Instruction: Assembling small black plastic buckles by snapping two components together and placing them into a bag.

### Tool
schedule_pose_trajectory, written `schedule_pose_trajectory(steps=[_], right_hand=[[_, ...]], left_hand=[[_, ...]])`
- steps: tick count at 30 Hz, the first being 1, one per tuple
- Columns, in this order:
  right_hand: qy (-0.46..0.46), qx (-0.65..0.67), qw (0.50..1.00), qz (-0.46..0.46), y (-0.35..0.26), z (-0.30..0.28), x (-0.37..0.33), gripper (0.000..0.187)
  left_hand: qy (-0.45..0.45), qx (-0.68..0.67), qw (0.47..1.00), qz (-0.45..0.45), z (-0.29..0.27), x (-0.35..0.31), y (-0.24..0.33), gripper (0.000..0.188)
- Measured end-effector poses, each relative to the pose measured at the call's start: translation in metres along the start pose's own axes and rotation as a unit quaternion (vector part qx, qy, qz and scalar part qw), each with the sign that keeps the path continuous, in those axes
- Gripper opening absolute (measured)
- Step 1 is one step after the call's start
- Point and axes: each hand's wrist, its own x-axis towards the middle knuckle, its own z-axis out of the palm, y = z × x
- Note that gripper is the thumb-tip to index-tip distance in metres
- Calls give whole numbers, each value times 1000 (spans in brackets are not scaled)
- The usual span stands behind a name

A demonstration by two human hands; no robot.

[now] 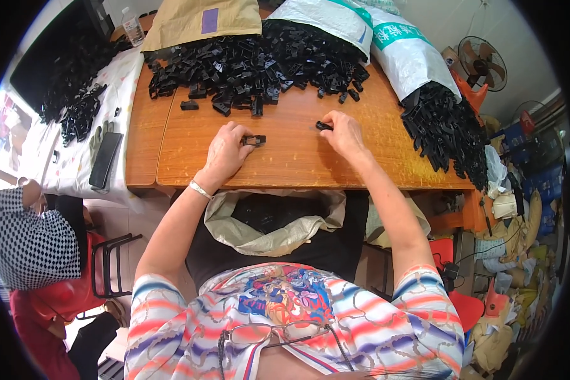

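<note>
My left hand (226, 152) pinches a black rectangular plastic part (254, 140) with an opening in its middle, just above the wooden table (285, 171). To its right, my right hand (343, 135) has its thumb and fingers closed on a smaller black plastic piece (323, 126). The two pieces are apart. Beyond my hands spreads a wide heap of black plastic parts (253, 66), with one loose black part (189, 105) at its near left edge. A second pile of longer black parts (440, 123) lies on the right.
An open woven sack (240, 244) with dark contents sits at my lap. Full sacks, one brown (171, 28) and one white (411, 54), lie at the back. A phone (105, 159) rests on the left table. Another person (38, 234) sits at left; a fan (481, 60) stands far right.
</note>
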Motion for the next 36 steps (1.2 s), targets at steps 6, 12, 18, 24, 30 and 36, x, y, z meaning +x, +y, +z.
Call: schedule_pose_trajectory(steps=[6, 12, 18, 24, 30, 36], right_hand=[[2, 221, 969, -107, -89, 6, -32, 24], [20, 200, 963, -181, -100, 10, -36, 25], [-15, 191, 962, -194, -99, 10, -43, 25], [-23, 222, 961, -165, -104, 5, -42, 24], [-34, 220, 961, -165, -98, 13, -46, 24], [-96, 274, 954, -80, -95, 22, -50, 32]], left_hand=[[-41, -204, 969, -134, -5, -1, 27, 23], [-65, -341, 928, -134, -12, -2, 44, 25], [-98, -425, 883, -176, -19, -7, 47, 22], [-114, -380, 899, -187, -17, -10, 42, 23], [-114, -412, 885, -183, -18, -13, 47, 22], [-67, -397, 903, -151, -7, -25, 47, 13]])
